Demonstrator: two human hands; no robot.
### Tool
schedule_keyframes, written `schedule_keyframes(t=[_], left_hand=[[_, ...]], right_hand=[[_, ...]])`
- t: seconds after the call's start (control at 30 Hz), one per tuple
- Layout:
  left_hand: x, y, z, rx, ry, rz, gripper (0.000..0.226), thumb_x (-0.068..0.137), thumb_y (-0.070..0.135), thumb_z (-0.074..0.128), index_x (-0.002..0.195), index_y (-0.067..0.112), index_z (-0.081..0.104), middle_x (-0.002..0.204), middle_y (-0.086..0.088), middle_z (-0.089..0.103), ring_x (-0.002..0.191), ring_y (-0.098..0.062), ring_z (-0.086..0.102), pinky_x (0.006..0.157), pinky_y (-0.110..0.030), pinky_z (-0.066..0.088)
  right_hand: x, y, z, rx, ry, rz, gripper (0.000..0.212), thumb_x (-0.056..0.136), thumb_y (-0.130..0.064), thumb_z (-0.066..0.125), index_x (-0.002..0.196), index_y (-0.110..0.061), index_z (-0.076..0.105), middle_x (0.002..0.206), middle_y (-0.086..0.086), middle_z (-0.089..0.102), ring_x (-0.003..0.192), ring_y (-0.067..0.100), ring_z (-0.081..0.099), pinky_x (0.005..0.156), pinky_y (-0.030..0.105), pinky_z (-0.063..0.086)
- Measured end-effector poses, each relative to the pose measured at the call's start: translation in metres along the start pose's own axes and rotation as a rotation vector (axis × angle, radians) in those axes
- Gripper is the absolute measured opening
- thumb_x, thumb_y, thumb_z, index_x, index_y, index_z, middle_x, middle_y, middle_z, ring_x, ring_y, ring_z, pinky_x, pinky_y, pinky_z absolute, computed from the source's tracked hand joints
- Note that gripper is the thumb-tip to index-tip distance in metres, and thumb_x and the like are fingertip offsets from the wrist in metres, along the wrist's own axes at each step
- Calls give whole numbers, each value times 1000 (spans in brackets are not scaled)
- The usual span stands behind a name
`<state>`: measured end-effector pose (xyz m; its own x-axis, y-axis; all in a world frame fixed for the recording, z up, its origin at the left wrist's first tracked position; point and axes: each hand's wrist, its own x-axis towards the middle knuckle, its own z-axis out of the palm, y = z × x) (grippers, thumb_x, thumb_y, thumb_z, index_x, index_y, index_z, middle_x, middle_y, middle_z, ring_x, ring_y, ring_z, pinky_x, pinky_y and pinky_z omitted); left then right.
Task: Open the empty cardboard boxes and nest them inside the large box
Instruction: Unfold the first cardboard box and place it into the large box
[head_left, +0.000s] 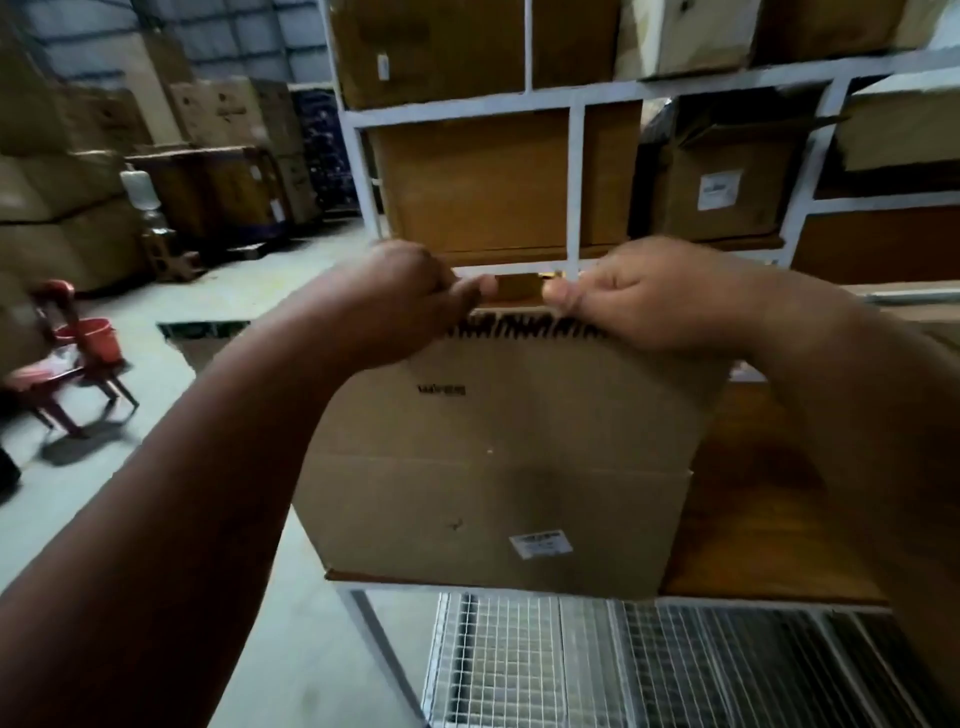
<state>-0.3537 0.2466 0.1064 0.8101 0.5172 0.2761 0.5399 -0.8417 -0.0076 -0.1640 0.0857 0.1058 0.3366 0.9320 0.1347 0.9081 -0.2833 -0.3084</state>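
Note:
A brown cardboard box (498, 467) stands on a wooden shelf board (753, 535) right in front of me. It bears a small white label low on its near face and black print along its top edge. My left hand (400, 301) and my right hand (649, 296) both grip the upper edge of its raised flap, thumbs toward me and close together at the middle. Between the thumbs shows a strip of yellowish tape or card (519, 288). The inside of the box is hidden.
A white metal rack (574, 182) behind holds several brown boxes. Wire mesh shelving (597, 665) lies below the board. To the left are a grey concrete floor, stacked boxes (67, 208), a red chair (62, 358) with a red bucket, and a water bottle (143, 197).

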Motion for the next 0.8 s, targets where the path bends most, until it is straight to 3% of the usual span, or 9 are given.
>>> schedule_keyframes(t=[0.1,0.17,0.2,0.27,0.33,0.4,0.57,0.7,0.8], left_hand=[[-48,14,6,325,-353,77,43,106,66,47,117,33,73,103,8,71,98,-18,72,80,-33,56],[-69,21,31,137,-527,12,53,95,72,65,134,37,70,127,11,69,114,-17,69,97,-39,58],[-72,21,52,90,-557,28,65,90,70,74,144,36,63,140,10,64,123,-19,65,103,-41,57],[-71,24,102,114,-525,99,87,82,60,86,156,28,52,151,3,57,136,-25,57,111,-44,52],[-70,30,148,171,-421,88,93,79,55,89,158,28,47,150,1,58,137,-28,57,112,-48,51],[-70,33,179,232,-274,50,79,83,46,85,152,30,50,141,3,61,131,-28,59,107,-46,51],[-65,29,217,190,8,58,23,87,20,73,108,22,66,99,-1,68,95,-32,63,71,-42,53],[-45,26,214,157,-60,105,16,97,37,67,105,24,71,99,0,73,96,-28,65,74,-41,56],[-33,9,217,188,-139,174,48,98,70,50,105,27,71,95,2,76,93,-29,71,76,-38,57]], right_hand=[[-43,-13,7,-22,-369,16,43,111,-64,46,114,-32,76,108,-7,72,103,14,68,83,33,53],[-54,-6,43,-197,-468,-87,41,109,-60,57,138,-33,66,126,-10,64,120,17,64,89,32,52],[-53,1,68,-278,-465,-120,51,105,-61,64,147,-32,58,137,-7,60,128,22,61,95,37,53],[-45,19,119,-333,-367,-126,63,96,-60,74,147,-30,54,144,2,58,129,30,60,101,44,53],[-40,32,160,-283,-265,-86,60,92,-57,78,140,-29,53,137,5,61,123,32,62,96,47,55],[-38,42,189,-273,-155,-74,56,96,-50,76,141,-28,51,135,6,60,122,32,60,94,48,54],[-36,53,216,-305,67,-87,30,104,-23,59,133,-29,54,123,3,62,113,29,56,92,47,46],[-30,63,216,-293,59,-36,27,104,-27,63,130,-28,54,122,2,62,110,26,55,92,46,45],[-22,55,198,-284,-90,19,40,104,-56,61,131,-26,60,126,2,62,117,27,58,94,46,48]])
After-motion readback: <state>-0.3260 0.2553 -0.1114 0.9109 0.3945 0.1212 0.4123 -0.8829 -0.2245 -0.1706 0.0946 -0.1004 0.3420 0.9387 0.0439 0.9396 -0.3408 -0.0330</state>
